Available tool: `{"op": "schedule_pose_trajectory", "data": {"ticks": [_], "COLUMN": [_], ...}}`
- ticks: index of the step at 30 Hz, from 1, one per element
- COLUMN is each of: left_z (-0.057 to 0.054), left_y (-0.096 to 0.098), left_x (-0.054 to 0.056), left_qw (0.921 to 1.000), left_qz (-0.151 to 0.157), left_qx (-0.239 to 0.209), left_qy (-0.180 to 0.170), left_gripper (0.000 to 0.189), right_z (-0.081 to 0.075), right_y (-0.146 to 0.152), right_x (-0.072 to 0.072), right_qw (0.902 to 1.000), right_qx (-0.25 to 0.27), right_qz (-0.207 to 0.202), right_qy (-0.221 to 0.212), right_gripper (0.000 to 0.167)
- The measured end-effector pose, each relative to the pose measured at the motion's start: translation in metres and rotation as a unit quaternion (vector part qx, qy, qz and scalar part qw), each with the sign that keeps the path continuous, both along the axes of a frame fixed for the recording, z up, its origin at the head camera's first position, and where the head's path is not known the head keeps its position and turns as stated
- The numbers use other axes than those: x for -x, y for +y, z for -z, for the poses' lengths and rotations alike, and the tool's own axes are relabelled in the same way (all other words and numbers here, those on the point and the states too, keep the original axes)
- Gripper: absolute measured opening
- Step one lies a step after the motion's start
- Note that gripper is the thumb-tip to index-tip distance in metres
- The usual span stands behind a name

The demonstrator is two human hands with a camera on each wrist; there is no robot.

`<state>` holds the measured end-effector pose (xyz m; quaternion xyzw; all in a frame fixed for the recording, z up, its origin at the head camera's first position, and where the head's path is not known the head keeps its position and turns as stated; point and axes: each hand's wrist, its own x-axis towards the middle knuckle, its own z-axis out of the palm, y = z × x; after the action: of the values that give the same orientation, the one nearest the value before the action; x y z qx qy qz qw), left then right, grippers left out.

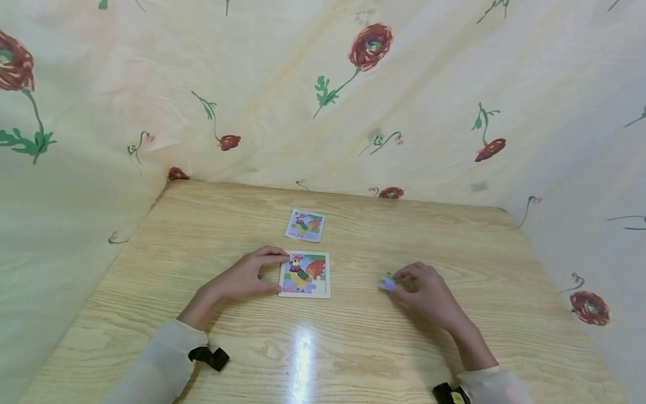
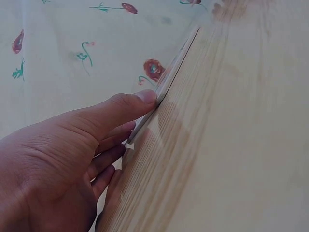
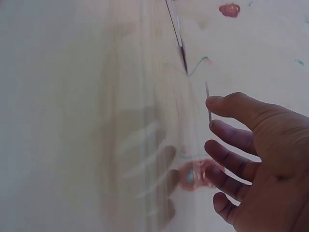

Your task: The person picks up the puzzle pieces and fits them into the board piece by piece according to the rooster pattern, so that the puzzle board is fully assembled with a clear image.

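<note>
In the head view, a square jigsaw puzzle board [image 1: 327,275] with a rooster picture lies on the table, with a pale gap at its lower right. My left hand [image 1: 250,275] holds the board's left side, index finger near the top corner and thumb near the bottom one. The left wrist view shows the thumb of that hand [image 2: 63,150] against the board's thin edge [image 2: 169,79]. To the right, my right hand [image 1: 425,292] pinches a light purple puzzle piece [image 1: 387,283] between thumb and index finger. Seen edge-on in the right wrist view, the piece [image 3: 207,89] looks like a thin strip.
A small card [image 1: 312,237] with the same rooster picture lies behind the board. The wooden table [image 1: 353,336] ends at a flowered cloth [image 1: 282,112] that rises at the back and both sides. Black straps [image 1: 209,356] circle both wrists.
</note>
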<state>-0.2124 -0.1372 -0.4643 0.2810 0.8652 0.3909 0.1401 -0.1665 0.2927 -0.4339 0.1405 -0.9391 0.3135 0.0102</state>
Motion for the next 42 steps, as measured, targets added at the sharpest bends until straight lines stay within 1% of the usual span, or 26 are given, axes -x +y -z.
{"op": "schedule_pose_trajectory", "data": {"ticks": [4, 10, 13, 16, 22, 28, 35, 42], "left_z": [0.0, 0.0, 0.0, 0.001, 0.0, 0.0, 0.0, 0.0], "left_y": [0.0, 0.0, -0.001, -0.001, -0.001, -0.001, 0.0, 0.001], "left_x": [0.0, 0.0, 0.0, -0.001, -0.001, -0.001, 0.0, 0.001], "left_qw": [1.0, 0.9999, 0.9998, 0.9999, 0.9999, 1.0, 0.9998, 0.9998], "left_qz": [0.001, -0.007, -0.009, -0.006, -0.004, 0.005, -0.008, -0.01], "left_qx": [-0.003, 0.001, -0.001, 0.0, 0.003, 0.003, 0.007, 0.01], "left_qy": [-0.002, -0.011, -0.016, -0.013, -0.015, -0.004, -0.017, -0.015], "left_gripper": [0.069, 0.07, 0.07, 0.07, 0.07, 0.07, 0.069, 0.069], "right_z": [-0.002, -0.002, -0.001, -0.001, -0.001, 0.001, 0.006, 0.007], "right_y": [-0.02, -0.052, -0.069, -0.084, -0.107, -0.118, -0.122, -0.124], "right_x": [0.005, 0.011, 0.013, 0.015, 0.017, 0.02, 0.023, 0.023], "right_qw": [0.9996, 0.9985, 0.9977, 0.9968, 0.9949, 0.9936, 0.993, 0.9929], "right_qx": [0.013, 0.024, 0.026, 0.027, 0.019, -0.001, -0.015, -0.03], "right_qz": [-0.024, -0.05, -0.061, -0.071, -0.087, -0.101, -0.112, -0.111], "right_qy": [0.007, 0.002, -0.009, -0.025, -0.048, -0.051, -0.035, -0.03], "right_gripper": [0.018, 0.019, 0.02, 0.02, 0.02, 0.021, 0.022, 0.024]}}
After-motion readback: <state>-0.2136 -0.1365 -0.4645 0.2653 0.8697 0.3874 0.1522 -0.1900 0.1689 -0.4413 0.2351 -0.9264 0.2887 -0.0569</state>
